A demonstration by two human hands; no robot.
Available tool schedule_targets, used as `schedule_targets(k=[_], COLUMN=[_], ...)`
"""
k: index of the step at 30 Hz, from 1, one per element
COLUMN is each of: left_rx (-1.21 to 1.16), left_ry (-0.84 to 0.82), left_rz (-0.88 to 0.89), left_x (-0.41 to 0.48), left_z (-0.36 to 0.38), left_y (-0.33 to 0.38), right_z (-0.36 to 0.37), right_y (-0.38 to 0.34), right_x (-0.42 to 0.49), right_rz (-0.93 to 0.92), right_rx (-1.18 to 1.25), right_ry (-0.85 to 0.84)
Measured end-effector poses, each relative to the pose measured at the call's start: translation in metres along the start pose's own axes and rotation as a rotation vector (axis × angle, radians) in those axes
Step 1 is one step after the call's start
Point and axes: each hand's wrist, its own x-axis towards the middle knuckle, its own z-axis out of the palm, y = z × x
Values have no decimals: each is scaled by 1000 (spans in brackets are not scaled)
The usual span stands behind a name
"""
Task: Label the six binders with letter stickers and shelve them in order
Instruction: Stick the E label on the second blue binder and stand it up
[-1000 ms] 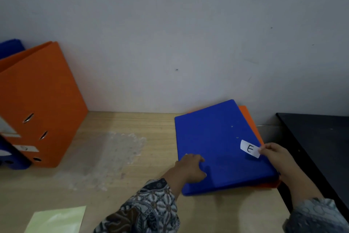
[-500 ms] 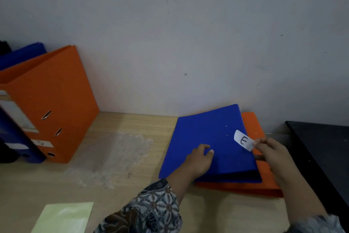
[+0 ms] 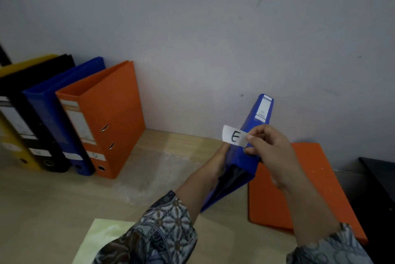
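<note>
A blue binder [image 3: 257, 127] is tilted up off the wooden desk, spine facing me. My left hand [image 3: 218, 163] grips its lower left edge. My right hand [image 3: 268, 148] pinches a white sticker marked "E" [image 3: 234, 136] in front of the spine. An orange binder [image 3: 303, 186] lies flat on the desk to the right. At the left, several binders stand in a row against the wall: yellow [image 3: 12, 135], black [image 3: 36, 118], blue [image 3: 62, 114] and orange [image 3: 106, 114].
A pale green sheet [image 3: 100, 240] lies at the desk's near edge, partly under my left sleeve. A black surface [image 3: 378, 189] borders the desk on the right. The grey wall [image 3: 213, 39] rises right behind the binders.
My left hand has lifted the blue binder from flat on the orange one to a steep tilt. My right hand with the "E" sticker rose with it. The view swung left, showing more standing binders.
</note>
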Motion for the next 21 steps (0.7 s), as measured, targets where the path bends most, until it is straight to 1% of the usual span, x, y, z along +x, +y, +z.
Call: schedule_targets(k=[2, 4, 7, 10, 13, 17, 19, 21], left_rx=[-23, -59, -17, 8, 26, 48, 72, 75], left_ry=[27, 52, 28, -38, -56, -60, -51, -36], left_rz=[-26, -29, 13, 35, 12, -16, -22, -25], left_x=[-2, 8, 2, 4, 5, 10, 14, 18], left_z=[-14, -26, -39, -47, -53, -65, -69, -69], left_y=[12, 16, 36, 41, 45, 54, 59, 62], right_z=[17, 31, 47, 55, 59, 60, 59, 58], right_y=[-8, -13, -17, -19, -16, -9, -8, -8], right_x=[-1, -2, 1, 7, 18, 36, 44, 50], right_rz=[-31, -58, -94, -121, -53, 118, 194, 257], right_rx=[-30, -93, -205, -275, -228, -28, 40, 50], right_ry=[-43, -45, -10, 49, 148, 290, 292, 255])
